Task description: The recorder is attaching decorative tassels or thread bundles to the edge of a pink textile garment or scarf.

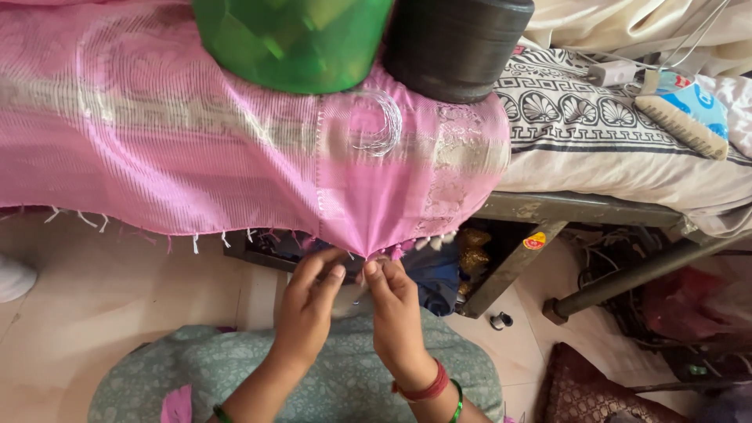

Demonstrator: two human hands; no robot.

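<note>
Pinching the pink cloth's (235, 149) fringed edge below the green tub (294, 39), my left hand (307, 305) and right hand (394, 309) sit close together.

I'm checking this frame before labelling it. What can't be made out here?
- What the left hand and right hand pinch at the pink cloth fringe: fingers hide it.
- Green container and black container: tops cut off by the upper edge.
- Clutter under the bed frame: too dark.
</note>
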